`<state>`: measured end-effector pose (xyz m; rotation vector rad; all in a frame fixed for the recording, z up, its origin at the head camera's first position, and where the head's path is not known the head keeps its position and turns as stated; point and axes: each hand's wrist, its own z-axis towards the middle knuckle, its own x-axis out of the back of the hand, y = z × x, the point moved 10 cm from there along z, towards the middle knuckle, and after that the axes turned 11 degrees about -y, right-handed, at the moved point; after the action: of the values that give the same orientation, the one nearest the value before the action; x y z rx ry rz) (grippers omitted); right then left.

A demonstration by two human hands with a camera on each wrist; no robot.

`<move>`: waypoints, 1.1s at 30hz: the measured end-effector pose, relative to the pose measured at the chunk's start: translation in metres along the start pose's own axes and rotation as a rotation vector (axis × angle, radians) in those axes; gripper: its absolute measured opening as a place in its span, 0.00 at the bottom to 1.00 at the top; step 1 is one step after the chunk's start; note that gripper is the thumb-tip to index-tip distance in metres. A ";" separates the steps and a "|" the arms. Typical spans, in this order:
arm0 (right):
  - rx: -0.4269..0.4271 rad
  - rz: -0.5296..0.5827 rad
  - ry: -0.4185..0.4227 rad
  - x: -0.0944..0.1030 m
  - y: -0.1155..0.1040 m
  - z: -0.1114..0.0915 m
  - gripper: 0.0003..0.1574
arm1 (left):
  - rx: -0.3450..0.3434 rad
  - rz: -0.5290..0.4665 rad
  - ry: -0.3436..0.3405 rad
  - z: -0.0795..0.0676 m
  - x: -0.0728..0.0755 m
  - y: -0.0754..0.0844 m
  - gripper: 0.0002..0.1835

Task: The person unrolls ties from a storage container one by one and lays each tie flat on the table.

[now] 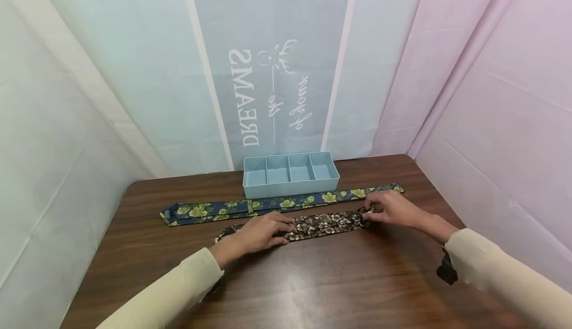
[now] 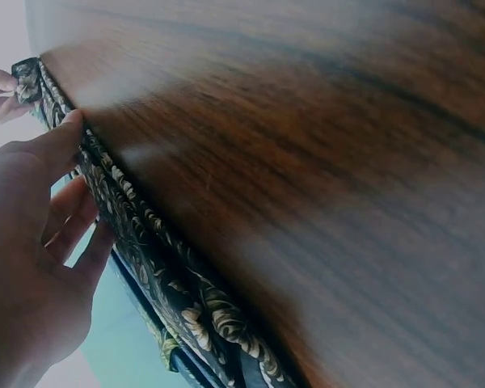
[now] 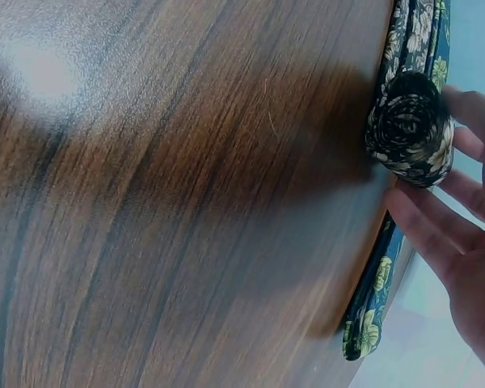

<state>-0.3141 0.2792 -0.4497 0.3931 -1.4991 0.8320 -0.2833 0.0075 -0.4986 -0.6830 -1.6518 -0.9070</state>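
Observation:
A black necktie point(image 1: 323, 225) with a pale floral print lies lengthwise on the table, its right end wound into a roll point(image 3: 408, 125). My right hand point(image 1: 395, 209) grips that roll, thumb on one side and fingers on the other. Across the tie's left part rests my left hand point(image 1: 259, 232), fingers fairly straight and touching the fabric; it hides some of the tie there. Just behind, a blue necktie point(image 1: 286, 203) with yellow-green flowers is stretched out flat, apart from both hands.
Behind the ties stands a light blue organizer box point(image 1: 290, 189) with several compartments, nothing seen inside. The dark wooden table point(image 1: 339, 279) ends at a printed curtain point(image 1: 290, 21) at the back, with pale cloth walls on both sides.

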 end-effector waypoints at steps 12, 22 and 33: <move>-0.085 0.064 -0.014 0.004 0.015 -0.011 0.12 | 0.008 -0.002 -0.020 0.003 0.002 0.001 0.22; -0.003 0.064 -0.016 0.006 0.014 -0.012 0.13 | 0.022 0.015 0.002 0.008 0.009 0.003 0.20; 0.032 0.050 -0.080 -0.002 0.012 -0.012 0.18 | -0.009 0.033 0.115 0.027 0.018 0.019 0.26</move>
<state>-0.3137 0.2950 -0.4556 0.4181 -1.5770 0.8894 -0.2868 0.0407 -0.4805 -0.6504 -1.5318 -0.9134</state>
